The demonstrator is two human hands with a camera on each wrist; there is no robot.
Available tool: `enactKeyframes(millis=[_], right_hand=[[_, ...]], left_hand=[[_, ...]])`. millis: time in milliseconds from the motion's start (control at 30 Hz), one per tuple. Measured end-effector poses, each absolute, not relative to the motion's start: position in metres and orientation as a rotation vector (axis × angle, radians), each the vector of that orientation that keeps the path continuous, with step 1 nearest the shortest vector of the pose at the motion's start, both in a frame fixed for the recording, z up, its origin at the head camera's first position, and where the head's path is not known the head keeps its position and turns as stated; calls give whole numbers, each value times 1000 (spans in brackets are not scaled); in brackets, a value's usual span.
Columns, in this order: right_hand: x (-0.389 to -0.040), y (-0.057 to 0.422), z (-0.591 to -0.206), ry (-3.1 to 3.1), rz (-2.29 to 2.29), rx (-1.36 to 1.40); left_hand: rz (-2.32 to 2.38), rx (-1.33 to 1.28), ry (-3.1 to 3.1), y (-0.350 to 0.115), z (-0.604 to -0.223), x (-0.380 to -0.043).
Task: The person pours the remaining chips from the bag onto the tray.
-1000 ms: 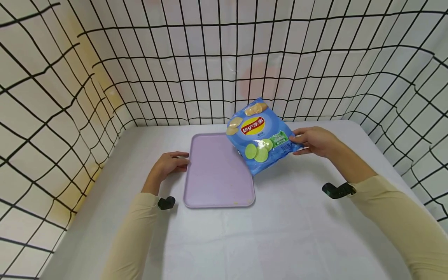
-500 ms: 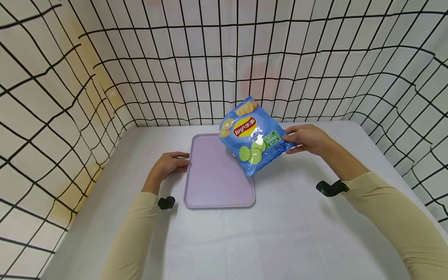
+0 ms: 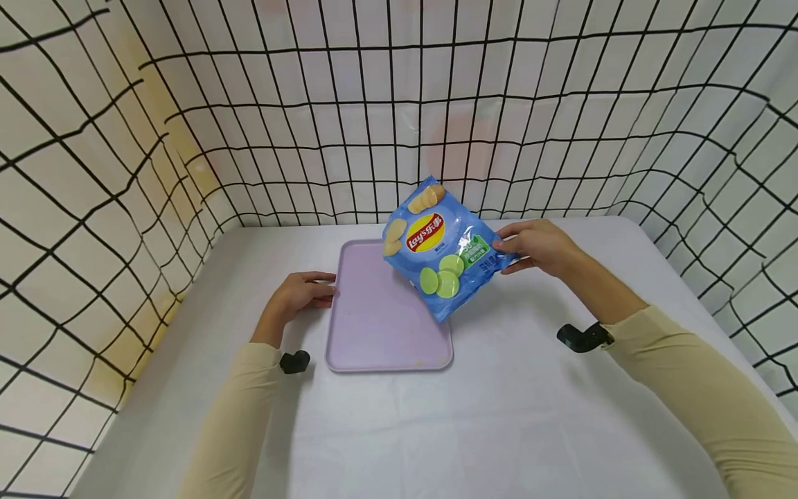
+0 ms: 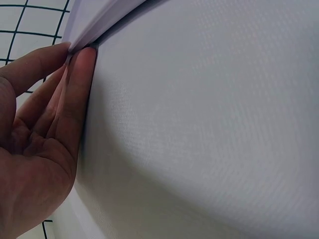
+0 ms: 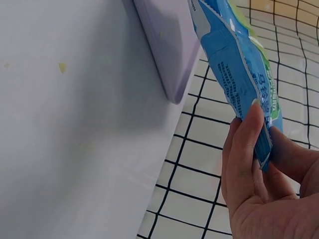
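Note:
My right hand (image 3: 541,247) pinches one bottom corner of a blue bag of potato chips (image 3: 430,239), thumb on one face and fingers on the other. The bag is tilted above the right part of a light purple tray (image 3: 380,333) and hides the tray's far right corner. In the right wrist view the bag's blue back (image 5: 232,69) rises from between thumb and fingers. At the tray's left edge is my left hand (image 3: 299,299). The left wrist view shows its thumb and a fingertip (image 4: 82,67) pinching the tray's rim (image 4: 107,22).
A white cloth (image 3: 499,416) covers the table under the tray. Black wire mesh (image 3: 374,111) stands along the back and both sides. Small yellowish crumbs lie near the tray's front right corner, and a yellow crumb (image 5: 63,67) lies on the cloth.
My right hand has carried the bag of potato chips leftward, further over the tray. The left hand and the tray have stayed in place.

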State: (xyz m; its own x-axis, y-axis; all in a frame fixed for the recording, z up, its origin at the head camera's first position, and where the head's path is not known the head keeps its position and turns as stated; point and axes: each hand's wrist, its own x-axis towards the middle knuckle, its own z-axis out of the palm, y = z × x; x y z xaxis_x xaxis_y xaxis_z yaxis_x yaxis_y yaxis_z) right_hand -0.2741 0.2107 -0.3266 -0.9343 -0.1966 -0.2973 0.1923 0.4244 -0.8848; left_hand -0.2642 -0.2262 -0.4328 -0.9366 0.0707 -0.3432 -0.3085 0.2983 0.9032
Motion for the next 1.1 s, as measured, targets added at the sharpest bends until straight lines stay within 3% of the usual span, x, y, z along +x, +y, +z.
enactKeyframes(millis=[1100], right_hand=[[-276,181,-316,2378,-1516,-45]], left_hand=[[1661,-211,2267,-225,-433,-263]])
